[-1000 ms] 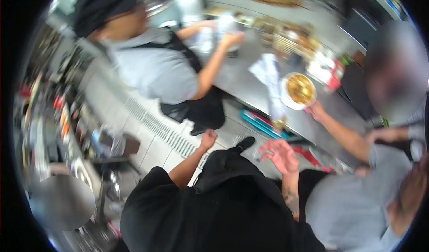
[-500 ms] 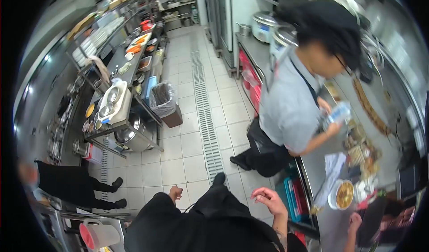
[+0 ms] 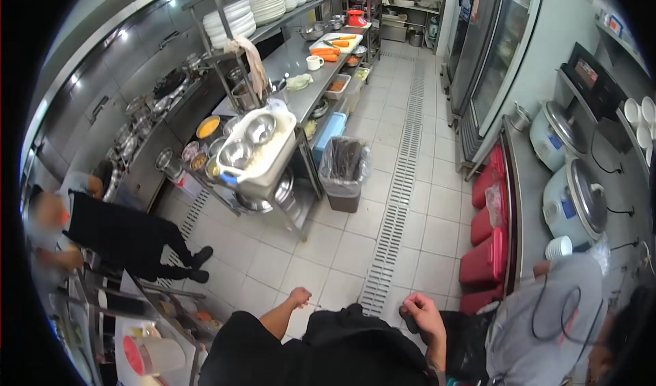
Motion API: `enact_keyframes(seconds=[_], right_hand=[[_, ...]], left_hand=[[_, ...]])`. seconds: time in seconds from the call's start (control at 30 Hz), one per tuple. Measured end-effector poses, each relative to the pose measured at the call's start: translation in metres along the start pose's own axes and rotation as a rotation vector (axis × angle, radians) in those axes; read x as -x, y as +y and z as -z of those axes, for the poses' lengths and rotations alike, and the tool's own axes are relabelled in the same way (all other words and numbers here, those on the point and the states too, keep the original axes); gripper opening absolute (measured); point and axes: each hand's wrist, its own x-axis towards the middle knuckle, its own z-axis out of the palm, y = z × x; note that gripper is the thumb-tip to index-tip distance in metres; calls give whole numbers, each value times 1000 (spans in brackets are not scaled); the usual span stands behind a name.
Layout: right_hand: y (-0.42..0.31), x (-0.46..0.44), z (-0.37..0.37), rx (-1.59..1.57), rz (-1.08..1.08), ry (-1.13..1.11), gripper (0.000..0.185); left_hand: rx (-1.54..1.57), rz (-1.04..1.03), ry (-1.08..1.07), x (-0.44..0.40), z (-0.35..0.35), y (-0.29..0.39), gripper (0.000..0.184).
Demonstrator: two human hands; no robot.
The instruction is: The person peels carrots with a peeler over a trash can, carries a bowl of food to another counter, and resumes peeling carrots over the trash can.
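Note:
My left hand [image 3: 298, 297] hangs over the floor tiles in front of my body, its fingers curled in with nothing seen in them. Over on the other side, my right hand [image 3: 421, 312] is loosely bent, fingers together, and shows no object in its grasp. It is close to the dark clothing of a co-worker in a grey shirt [image 3: 547, 317]. Neither hand touches a worktop. Ahead of both hands stands a lined trash bin [image 3: 345, 174] on the floor, beside a steel prep table [image 3: 273, 64].
A drain grate [image 3: 396, 232] runs along the aisle. Left stand a white tub with metal bowls [image 3: 273, 160] and another person in black [image 3: 130, 232]. To the right are red bins [image 3: 482, 259], rice cookers [image 3: 570, 201] and tall fridges [image 3: 488, 58]. A red-lidded jug [image 3: 154, 355] is nearby.
My view has swung left and moved ahead along the aisle. The grey-shirted co-worker is now lower right, at my side. My right hand's fingers have drawn closer together.

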Motion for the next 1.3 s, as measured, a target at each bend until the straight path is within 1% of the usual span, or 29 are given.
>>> enact_keyframes(seconds=[0.07,0.13,0.2,0.23,0.3,0.33,0.37,0.43,0.47,0.5,0.53,0.57,0.6,0.63,0.67,0.7,0.77,0.83,0.9,0.93,1.0,1.03,1.07,1.1,1.13,1.17,1.2,1.23,1.3], right_hand=[[-5,-43,13,40,-24,-8,13],[-32,-78,25,34,-62,-20,12],[-43,-126,47,49,-98,-62,9],[-44,-155,61,53,-97,-74,9],[-54,-214,88,140,-164,-117,9],[-53,-252,105,177,-153,-158,9],[-57,-292,121,301,-71,-190,11],[-94,-369,141,440,36,-213,14],[-129,-406,148,529,101,-219,15],[-162,-440,150,606,165,-215,17],[-188,-478,153,630,222,-217,18],[-214,-515,157,658,280,-216,18],[-241,-551,159,675,336,-246,18],[-267,-583,159,697,383,-282,18],[-294,-615,158,738,434,-324,20],[-317,-640,155,781,482,-371,22],[-355,-687,146,776,484,-454,22],[-380,-737,137,771,511,-518,23],[-395,-791,130,811,526,-690,25],[-400,-819,130,830,531,-693,25],[-402,-875,132,934,409,-740,27],[-405,-910,135,948,403,-748,27],[-401,-942,141,1036,358,-701,28],[-400,-959,146,1117,298,-655,29],[-428,-972,144,1098,229,-653,27],[-444,-998,145,1116,234,-657,27],[-458,-1020,146,1050,211,-664,26],[-469,-1040,148,978,179,-674,26],[-473,-1101,154,906,283,-631,25]], left_hand=[[-12,110,48,-18,20,6,16],[46,156,133,-26,30,22,15],[187,245,163,-39,32,41,16],[197,248,169,-47,28,52,16],[268,307,133,-59,16,80,13],[257,317,200,-64,4,96,15],[278,340,209,-76,-2,101,15],[-57,-16,24,-109,-16,105,14],[-24,101,-67,-123,-20,124,14],[-64,24,-62,-133,-29,140,16],[-19,-8,42,-137,-34,181,17],[29,-43,142,-153,-41,209,18],[11,-144,236,-179,-38,240,17],[-2,-237,326,-210,-45,251,16],[130,-145,370,-206,-42,303,15],[268,-60,423,-187,-36,375,15],[520,-128,444,-199,-29,451,14],[575,-214,494,-230,-20,507,13],[641,-259,532,-270,-9,561,10],[702,-294,557,-291,-1,593,9],[770,-343,565,-332,23,659,8],[800,-415,558,-362,37,690,8],[825,-474,546,-385,48,715,8],[783,-454,552,-396,67,755,9],[788,-410,524,-407,86,792,10],[791,-427,540,-425,102,824,10],[806,-539,554,-450,116,847,11],[824,-530,558,-470,123,865,11],[787,-618,629,-475,160,912,11]])
